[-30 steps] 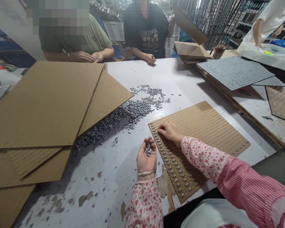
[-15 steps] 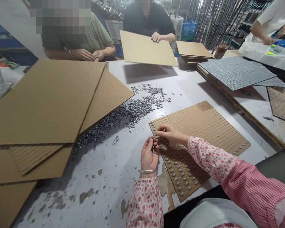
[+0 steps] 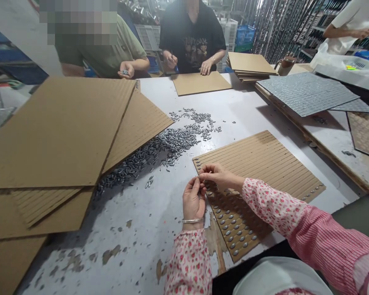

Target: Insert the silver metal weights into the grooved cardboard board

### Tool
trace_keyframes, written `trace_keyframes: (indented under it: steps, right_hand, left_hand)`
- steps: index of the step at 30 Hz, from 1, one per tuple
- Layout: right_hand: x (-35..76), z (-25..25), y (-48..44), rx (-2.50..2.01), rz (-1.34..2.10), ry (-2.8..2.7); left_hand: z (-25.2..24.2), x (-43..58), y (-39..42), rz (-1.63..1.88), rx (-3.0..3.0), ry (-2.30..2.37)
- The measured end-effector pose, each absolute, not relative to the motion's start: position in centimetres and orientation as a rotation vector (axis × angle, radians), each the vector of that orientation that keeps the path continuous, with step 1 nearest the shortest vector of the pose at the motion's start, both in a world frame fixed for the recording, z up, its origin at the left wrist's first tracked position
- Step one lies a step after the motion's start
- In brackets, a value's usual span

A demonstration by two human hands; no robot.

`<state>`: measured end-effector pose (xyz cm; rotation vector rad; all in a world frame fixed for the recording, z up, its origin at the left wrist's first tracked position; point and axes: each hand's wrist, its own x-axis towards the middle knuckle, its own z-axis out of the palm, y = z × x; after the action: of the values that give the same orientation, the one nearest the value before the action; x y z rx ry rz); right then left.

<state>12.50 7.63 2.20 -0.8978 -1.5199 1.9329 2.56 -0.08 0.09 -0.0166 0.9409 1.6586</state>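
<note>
My left hand (image 3: 194,198) is curled with its palm up, at the left edge of a grooved brown board (image 3: 252,159). Small grey metal pieces show partly between its fingers. Over the board's edge, my right hand (image 3: 218,176) is closed in a pinch, its fingertips meeting those of my left hand. Whatever sits in that pinch is too small to make out. Rows of grey oval pieces (image 3: 233,239) sit in the grooves at the board's near end, and a few more line its left and right edges.
A heap of loose grey pieces (image 3: 169,145) lies mid-table, partly under stacked brown boards (image 3: 58,131). Across the table, one person's hand (image 3: 126,70) holds pieces; another person rests a hand on a plain board (image 3: 203,83). Silvery panels (image 3: 307,92) lie at right.
My right hand has shifted slightly left, from the board's edge to my left fingertips. Across the table, a person's tilted board now lies flat. The other person's hands have parted, one palm showing pieces.
</note>
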Motion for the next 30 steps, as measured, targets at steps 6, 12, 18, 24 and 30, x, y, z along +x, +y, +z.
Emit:
trace_keyframes:
  steps: [6, 12, 18, 24, 30]
  right_hand:
    - [12.3, 1.9, 8.3, -0.881, 1.867, -1.378]
    - [13.5, 0.6, 12.2, -1.103, 1.427, -1.805]
    - [13.6, -0.6, 13.7, -1.147, 0.968, -2.334]
    - [12.9, -0.9, 13.7, -1.159, 0.666, -2.492]
    - [13.0, -0.3, 13.1, -1.181, 0.782, -2.343]
  left_hand:
    - [0.5, 2.3, -0.2, 1.649, -0.008, 0.911]
    - [0.5, 1.6, -0.3, 1.620, -0.173, 0.895]
    - [0.7, 1.6, -0.1, 1.616, -0.140, 0.816]
    - [0.0, 1.7, -0.3, 1.631, -0.088, 0.859]
    - [-0.3, 1.7, -0.2, 1.621, -0.048, 0.867]
